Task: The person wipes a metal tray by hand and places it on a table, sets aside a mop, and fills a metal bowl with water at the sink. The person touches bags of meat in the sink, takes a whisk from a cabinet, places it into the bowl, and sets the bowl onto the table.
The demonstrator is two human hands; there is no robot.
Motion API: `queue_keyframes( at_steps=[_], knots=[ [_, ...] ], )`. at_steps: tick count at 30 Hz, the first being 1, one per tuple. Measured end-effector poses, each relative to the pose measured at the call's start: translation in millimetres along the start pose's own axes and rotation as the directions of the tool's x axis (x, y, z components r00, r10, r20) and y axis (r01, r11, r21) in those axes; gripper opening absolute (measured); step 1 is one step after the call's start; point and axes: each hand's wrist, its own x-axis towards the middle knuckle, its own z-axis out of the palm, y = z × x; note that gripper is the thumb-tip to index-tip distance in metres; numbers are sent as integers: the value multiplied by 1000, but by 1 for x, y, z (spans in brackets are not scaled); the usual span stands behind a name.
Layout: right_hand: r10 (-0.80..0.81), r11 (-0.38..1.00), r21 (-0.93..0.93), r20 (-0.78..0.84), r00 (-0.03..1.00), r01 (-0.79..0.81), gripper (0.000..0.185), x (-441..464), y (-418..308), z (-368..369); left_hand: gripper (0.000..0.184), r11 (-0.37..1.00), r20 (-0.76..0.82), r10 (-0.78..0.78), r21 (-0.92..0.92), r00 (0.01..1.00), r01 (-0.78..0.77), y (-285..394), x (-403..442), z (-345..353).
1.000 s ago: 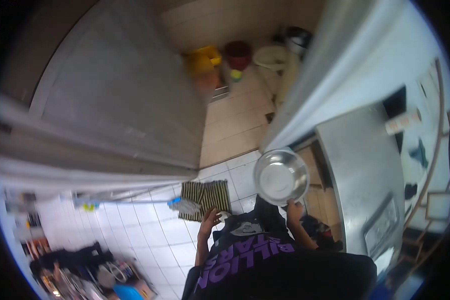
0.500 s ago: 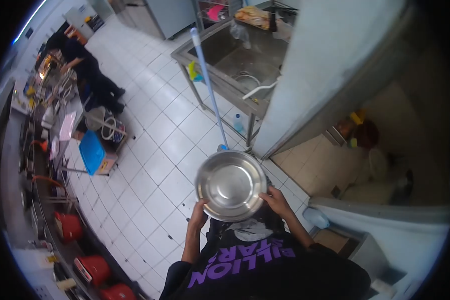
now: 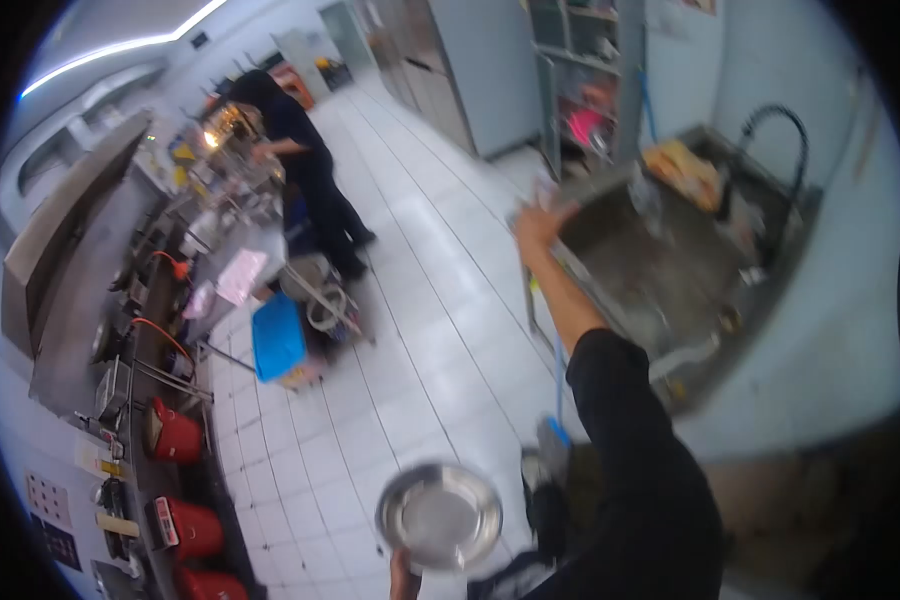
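A round steel basin [image 3: 440, 517] is held low at the bottom centre, over the white tiled floor. My left hand [image 3: 404, 577] grips its near left rim, with the thumb over the edge. My right hand [image 3: 545, 222] is stretched forward, fingers apart, at the left edge of the metal sink [image 3: 650, 270]; whether it touches the edge is unclear from blur. A mop handle [image 3: 559, 385] stands below my right forearm. Inside the sink are a plastic bag [image 3: 646, 200] and a yellowish bundle [image 3: 684, 172].
At the left, a person in dark clothes [image 3: 308, 165] stands by a long counter. A blue-lidded box [image 3: 278, 337] and a bucket sit at its end. Red containers [image 3: 175, 433] line the left wall. Tall steel cabinets [image 3: 435, 95] stand at the back.
The view has turned toward the kitchen and sink. My right hand has left the basin's rim and reached forward to the sink, while my left hand still holds the basin.
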Motion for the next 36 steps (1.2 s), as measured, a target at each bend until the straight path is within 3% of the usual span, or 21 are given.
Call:
queue_keyframes(
  at_steps=[1, 3, 4, 5, 7, 9, 11, 12, 13, 14, 16, 18, 21, 23, 26, 29, 32, 35, 36],
  knots=[
    [50, 993, -102, -114, 992, -61, 56, 40, 21, 28, 61, 1000, -37, 4, 12, 999, -4, 19, -21, 18],
    [159, 937, -270, -238, 958, -223, 40, 62, 29, 111, 55, 998, -205, 2, -68, 979, -16, -22, -7, -45],
    [152, 936, -293, -166, 974, -196, 40, 54, 31, 138, 45, 982, -277, -76, -185, 958, 24, -27, -8, -61],
    [190, 973, -120, -71, 979, -198, 36, 59, 45, 148, 45, 977, -297, -144, -192, 944, 89, -35, -24, -63],
    [233, 972, 33, 25, 972, -234, 32, 49, 66, 136, 46, 952, -298, -235, -264, 925, 156, -45, -28, -63],
    [187, 964, 198, -20, 982, -180, 28, 28, 66, 96, 47, 925, -293, -292, -329, 910, 191, -33, -18, -53],
    [191, 970, 164, -39, 981, -182, 30, -3, 73, 74, 48, 895, -279, -352, -379, 893, 234, -12, -10, -45],
    [192, 954, 258, -142, 971, -151, 33, -19, 79, 65, 52, 944, -333, -269, -279, 904, 179, 36, -9, 11],
    [197, 933, 346, -247, 949, -104, 35, -34, 84, 58, 58, 934, -312, -293, -296, 904, 201, 21, 0, -11],
    [154, 945, 326, -364, 918, -29, 40, -54, 91, 52, 59, 976, -304, -211, -109, 929, 186, -3, 16, -39],
    [281, 929, 333, -348, 894, -162, 42, -95, 104, 35, 60, 983, -261, -136, 86, 956, 163, -6, 34, -55],
    [352, 922, 307, -414, 839, -236, 45, -130, 109, 15, 62, 923, -202, -290, -319, 935, 217, 31, 60, -22],
    [449, 893, 234, -508, 735, -384, 51, -162, 115, -10, 56, 924, -126, -247, -330, 961, 194, 74, 105, 0],
    [491, 862, 175, -525, 695, -477, 54, -179, 108, -22, 58, 931, -107, -278, -273, 955, 241, 87, 151, -14],
    [465, 827, 55, -625, 627, -559, 58, -191, 100, -33, 59, 972, 65, -204, -108, 977, 210, 124, 212, -29],
    [457, 805, -16, -621, 637, -593, 61, -214, 105, -31, 60, 984, 106, -178, -1, 978, 179, 174, 245, -19],
    [707, 678, 188, -433, 559, -711, 65, -231, 112, -36, 60, 982, 122, -179, 83, 976, 170, 209, 266, -14],
    [736, 574, 135, -518, 436, -808, 66, -265, 133, -20, 61, 978, 188, -200, 102, 961, 184, 219, 282, -1],
    [730, 568, 109, -524, 439, -816, 60, -275, 138, -19, 62, 976, 190, -209, 101, 959, 193, 219, 285, 3]
  ],
)
